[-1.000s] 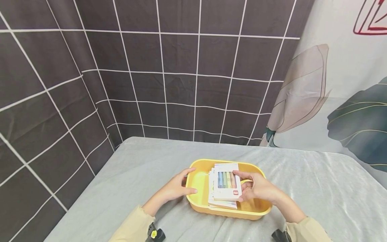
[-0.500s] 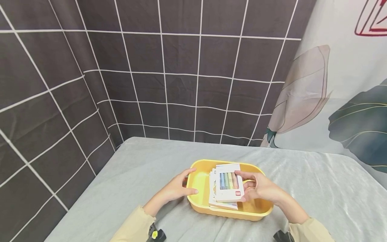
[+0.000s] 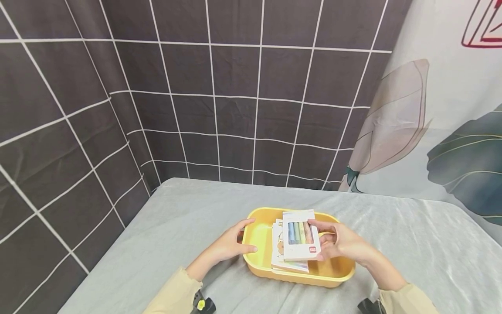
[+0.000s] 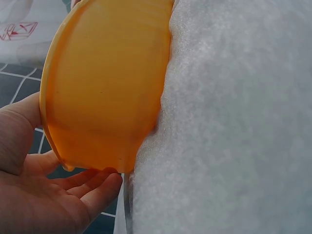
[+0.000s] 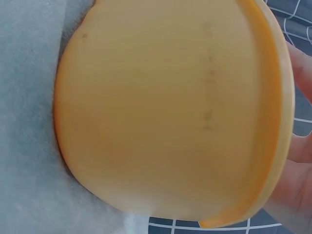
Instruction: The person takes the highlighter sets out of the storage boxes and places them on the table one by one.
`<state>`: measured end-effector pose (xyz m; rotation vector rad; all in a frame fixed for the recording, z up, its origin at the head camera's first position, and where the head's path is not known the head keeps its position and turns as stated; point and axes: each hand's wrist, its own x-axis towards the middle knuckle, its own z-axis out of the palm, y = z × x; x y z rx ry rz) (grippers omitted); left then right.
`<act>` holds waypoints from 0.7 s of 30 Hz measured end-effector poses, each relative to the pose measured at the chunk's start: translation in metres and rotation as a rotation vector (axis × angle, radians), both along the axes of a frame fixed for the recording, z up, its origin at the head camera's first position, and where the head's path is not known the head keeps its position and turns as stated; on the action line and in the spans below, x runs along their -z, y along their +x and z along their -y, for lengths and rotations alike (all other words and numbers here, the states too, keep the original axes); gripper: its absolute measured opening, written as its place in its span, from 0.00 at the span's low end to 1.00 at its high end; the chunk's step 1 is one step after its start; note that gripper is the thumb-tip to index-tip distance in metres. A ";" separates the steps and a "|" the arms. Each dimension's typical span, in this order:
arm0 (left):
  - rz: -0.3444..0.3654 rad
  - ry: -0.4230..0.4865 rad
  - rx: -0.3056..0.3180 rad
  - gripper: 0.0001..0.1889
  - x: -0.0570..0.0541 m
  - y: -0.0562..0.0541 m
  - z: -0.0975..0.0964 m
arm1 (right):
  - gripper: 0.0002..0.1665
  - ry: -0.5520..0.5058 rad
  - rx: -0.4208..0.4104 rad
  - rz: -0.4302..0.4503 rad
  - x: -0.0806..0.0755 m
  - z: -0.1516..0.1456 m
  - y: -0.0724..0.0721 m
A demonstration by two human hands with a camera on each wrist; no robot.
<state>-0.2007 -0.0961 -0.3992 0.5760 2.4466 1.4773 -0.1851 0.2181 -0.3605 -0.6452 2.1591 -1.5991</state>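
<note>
A yellow plastic basin (image 3: 258,237) sits on the grey cloth, its outer wall filling much of both wrist views. My left hand (image 3: 230,241) holds its left end, thumb over the rim and fingers spread along the outside. With my right hand (image 3: 340,242) I grip the right side of a white crayon box (image 3: 295,252), whose window shows several blue, green, yellow and orange sticks. The box is above a small stack of white booklets (image 3: 279,246) inside the basin and overlaps most of it. In the right wrist view the basin wall (image 5: 161,107) hides what that hand holds.
A grey plush cloth (image 3: 188,213) covers the table. Behind it hangs a dark curtain (image 3: 235,113) with a white grid, and at the right a pale curtain with leaf prints (image 3: 396,117).
My right hand has lifted the crayon box slightly and shifted it to the right, baring more of the booklet under it. My left hand keeps its place on the basin.
</note>
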 end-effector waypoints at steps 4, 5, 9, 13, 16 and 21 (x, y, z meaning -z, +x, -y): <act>0.002 0.005 0.001 0.40 0.001 -0.001 0.000 | 0.54 -0.009 0.003 -0.003 -0.002 -0.003 0.000; 0.006 0.008 0.000 0.40 0.001 -0.001 0.000 | 0.54 -0.012 0.004 -0.006 -0.002 -0.003 0.000; 0.002 0.013 0.008 0.40 0.002 -0.002 0.000 | 0.54 -0.029 0.007 -0.003 -0.003 -0.006 0.000; -0.005 0.012 0.012 0.40 0.003 -0.002 0.000 | 0.54 -0.040 0.002 -0.008 -0.006 -0.008 -0.001; -0.006 0.009 0.010 0.40 0.003 -0.002 0.000 | 0.54 -0.043 0.001 -0.011 -0.008 -0.011 -0.002; -0.002 0.007 0.006 0.40 0.003 -0.002 0.000 | 0.55 -0.039 0.009 -0.005 -0.010 -0.015 -0.003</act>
